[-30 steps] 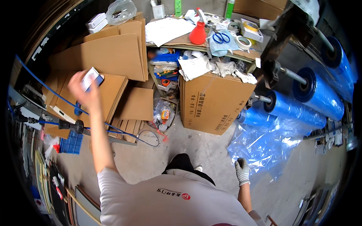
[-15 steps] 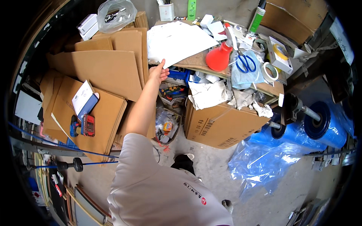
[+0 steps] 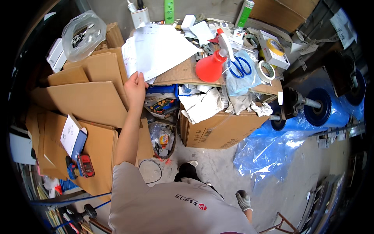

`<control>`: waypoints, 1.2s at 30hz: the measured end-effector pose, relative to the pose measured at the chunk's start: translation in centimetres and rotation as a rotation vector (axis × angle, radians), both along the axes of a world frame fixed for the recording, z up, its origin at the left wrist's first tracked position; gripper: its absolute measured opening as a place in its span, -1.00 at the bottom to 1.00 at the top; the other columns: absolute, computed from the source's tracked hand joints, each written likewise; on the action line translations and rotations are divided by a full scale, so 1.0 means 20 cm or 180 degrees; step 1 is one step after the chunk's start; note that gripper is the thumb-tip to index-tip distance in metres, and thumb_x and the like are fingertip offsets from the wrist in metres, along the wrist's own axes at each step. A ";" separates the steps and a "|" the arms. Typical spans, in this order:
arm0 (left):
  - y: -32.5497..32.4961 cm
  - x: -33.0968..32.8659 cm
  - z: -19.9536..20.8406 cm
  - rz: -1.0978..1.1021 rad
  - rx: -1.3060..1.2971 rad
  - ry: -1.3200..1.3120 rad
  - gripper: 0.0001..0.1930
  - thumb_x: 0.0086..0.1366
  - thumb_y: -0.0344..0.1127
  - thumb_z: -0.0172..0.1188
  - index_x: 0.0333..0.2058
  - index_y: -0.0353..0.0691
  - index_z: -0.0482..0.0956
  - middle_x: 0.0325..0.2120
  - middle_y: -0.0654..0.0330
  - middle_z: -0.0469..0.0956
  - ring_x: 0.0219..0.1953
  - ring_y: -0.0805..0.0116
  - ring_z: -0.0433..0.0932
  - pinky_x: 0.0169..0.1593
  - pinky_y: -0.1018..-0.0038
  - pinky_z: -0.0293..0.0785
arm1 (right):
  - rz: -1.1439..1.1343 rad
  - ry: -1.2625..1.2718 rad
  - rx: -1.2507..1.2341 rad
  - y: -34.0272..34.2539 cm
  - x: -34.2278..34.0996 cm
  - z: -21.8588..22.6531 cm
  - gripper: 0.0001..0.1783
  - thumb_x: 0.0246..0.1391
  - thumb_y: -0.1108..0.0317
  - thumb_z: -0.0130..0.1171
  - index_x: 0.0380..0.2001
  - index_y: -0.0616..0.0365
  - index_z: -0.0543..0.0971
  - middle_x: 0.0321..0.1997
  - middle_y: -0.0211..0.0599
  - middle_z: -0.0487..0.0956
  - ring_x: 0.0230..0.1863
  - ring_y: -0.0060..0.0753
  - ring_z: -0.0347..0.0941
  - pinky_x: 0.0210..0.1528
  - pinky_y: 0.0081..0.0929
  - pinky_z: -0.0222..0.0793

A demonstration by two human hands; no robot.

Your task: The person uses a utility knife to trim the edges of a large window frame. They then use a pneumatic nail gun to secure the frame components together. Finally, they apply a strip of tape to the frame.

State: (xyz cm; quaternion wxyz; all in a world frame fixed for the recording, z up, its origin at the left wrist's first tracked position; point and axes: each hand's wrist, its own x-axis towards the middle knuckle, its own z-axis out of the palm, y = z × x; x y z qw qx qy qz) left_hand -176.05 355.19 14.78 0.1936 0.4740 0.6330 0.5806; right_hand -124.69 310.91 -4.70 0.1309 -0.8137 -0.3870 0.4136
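Observation:
My bare left hand (image 3: 135,90) reaches out to the workbench, its fingers closed on the near edge of a white paper sheet (image 3: 146,52). This sheet is raised and bent, with faint print showing on it. More white paper (image 3: 171,46) lies flat beneath and beside it on the bench. My right hand (image 3: 244,200), in a striped grey knit glove, hangs low at my right side, well away from the bench. Its fingers are too small and foreshortened to make out. Right of the papers stands a red spray bottle (image 3: 210,67), with blue-handled scissors (image 3: 240,67) on a light blue cloth (image 3: 241,84).
Cardboard sheets (image 3: 78,95) stack up at left, bearing a cordless drill (image 3: 80,167) and a white-and-blue box (image 3: 74,134). Tape rolls (image 3: 266,71) sit at the bench's right. Below are a large carton (image 3: 222,128), a bin (image 3: 161,138) and blue film rolls (image 3: 319,107).
My left hand has closed on a paper sheet and lifted its edge off the pile. The view has shifted, and my gloved right hand shows more fully at lower right.

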 end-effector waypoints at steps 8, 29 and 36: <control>-0.24 0.34 0.33 0.0010 0.0578 0.1922 -0.66 0.12 -0.43 0.23 -0.11 -0.36 0.49 -0.38 0.12 0.43 -0.43 0.25 0.43 -0.33 0.37 0.40 | -0.0062 -0.0139 -0.0220 0.03 -0.10 0.10 -0.61 0.08 0.18 0.18 -0.11 0.23 0.52 -0.19 -0.04 0.62 -0.13 -0.16 0.57 -0.06 -0.34 0.46; 1.15 1.81 0.25 -0.1606 0.0655 -0.3604 -0.59 0.28 -0.18 0.06 0.05 -0.22 0.39 -0.01 0.15 0.42 0.15 0.29 0.29 0.24 0.21 0.00 | -0.1643 0.0132 -0.0366 -0.61 -0.41 0.00 -0.65 0.06 0.21 0.20 -0.17 0.24 0.55 -0.22 -0.08 0.63 -0.18 -0.20 0.58 -0.09 -0.37 0.45; 0.77 1.94 0.73 -0.2786 0.2160 -0.2210 -0.68 0.33 -0.29 0.03 -0.01 -0.33 0.45 -0.13 0.16 0.51 0.03 0.35 0.41 0.17 0.37 0.19 | -0.1327 0.0000 -0.0422 -0.50 -0.36 0.02 -0.65 0.07 0.19 0.18 -0.15 0.20 0.55 -0.20 -0.06 0.62 -0.14 -0.13 0.57 -0.06 -0.32 0.44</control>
